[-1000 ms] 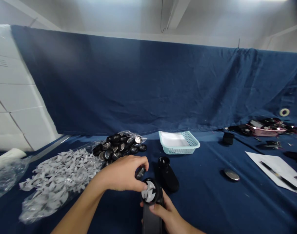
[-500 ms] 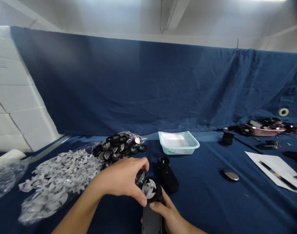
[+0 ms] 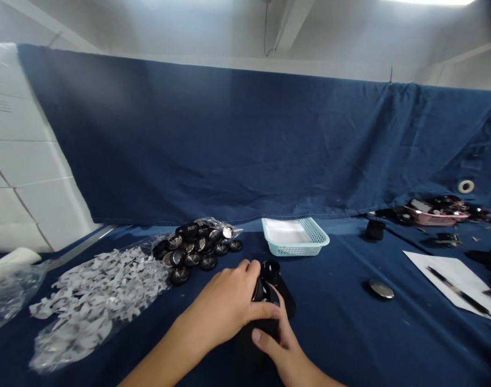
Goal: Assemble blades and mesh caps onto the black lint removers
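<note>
The body of the black device (image 3: 265, 325) was mostly hidden by the hands, and its lower part sank into dark shadow, so its outline there was hard to make out. A round black piece (image 3: 257, 291) at its upper end showed only as a dark rim, cut across by the left hand's fingers; whether it was seated on the device could not be told. The fingertips of the right hand (image 3: 285, 346) were partly covered too.

The device lay between the two hands, at the near side of the blue table (image 3: 334, 333). The right hand was wrapped around it from the right, thumb on the near side. The left hand (image 3: 227, 303) reached over from the left, its fingers curled and its thumb laid across the device, with the round black piece pinched in the bend of the grip.

Just beyond, a second black device (image 3: 286, 294) lay on the table, its near end partly covered by the right hand. To the left were a heap of round black caps (image 3: 191, 242) and a pile of white pieces (image 3: 104, 290) on clear plastic. A pale green basket (image 3: 299, 250) stood farther off, and a shiny oval disc (image 3: 381, 289) lay to the right.
</note>
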`<state>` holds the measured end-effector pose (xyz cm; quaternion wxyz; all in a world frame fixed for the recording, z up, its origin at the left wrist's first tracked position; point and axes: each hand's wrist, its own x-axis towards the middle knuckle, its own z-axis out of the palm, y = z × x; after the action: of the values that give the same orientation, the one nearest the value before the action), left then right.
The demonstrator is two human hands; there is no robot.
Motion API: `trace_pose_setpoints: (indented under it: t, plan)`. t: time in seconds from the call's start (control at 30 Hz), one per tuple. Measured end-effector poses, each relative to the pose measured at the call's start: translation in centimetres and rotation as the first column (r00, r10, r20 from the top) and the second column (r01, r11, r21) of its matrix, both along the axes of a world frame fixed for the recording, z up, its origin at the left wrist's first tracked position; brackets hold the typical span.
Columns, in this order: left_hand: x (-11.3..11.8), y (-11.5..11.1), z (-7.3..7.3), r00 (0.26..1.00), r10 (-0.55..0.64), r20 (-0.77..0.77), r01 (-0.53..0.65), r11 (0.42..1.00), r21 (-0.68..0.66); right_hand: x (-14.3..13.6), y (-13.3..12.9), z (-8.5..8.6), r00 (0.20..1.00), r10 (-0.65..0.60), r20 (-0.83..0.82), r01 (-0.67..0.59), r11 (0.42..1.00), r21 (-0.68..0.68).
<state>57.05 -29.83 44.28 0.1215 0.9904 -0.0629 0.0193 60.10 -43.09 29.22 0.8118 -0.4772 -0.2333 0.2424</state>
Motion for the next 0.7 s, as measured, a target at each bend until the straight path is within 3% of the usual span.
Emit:
trace_pose_setpoints:
  t: [0.2, 0.33, 0.7]
  plan:
    - [-0.6, -0.7, 0.5, 0.999, 0.033, 0.018, -0.03, 0.988, -0.154, 0.1, -0.6, 0.5, 0.939, -0.191, 0.287, 0.226, 0.97, -0.093]
    - [-0.8, -0.8, 0.3, 0.997, 0.047, 0.055, -0.033, 0.972, -0.231, 0.0, -0.8, 0.9, 0.893, -0.231, 0.386, 0.307, 0.94, -0.148]
    - [-1.0, -0.6, 0.2, 0.967, -0.002, 0.255, 0.103, 0.917, -0.384, -0.5, -0.7, 4.8, 0.892, -0.271, 0.361, 0.327, 0.939, -0.103]
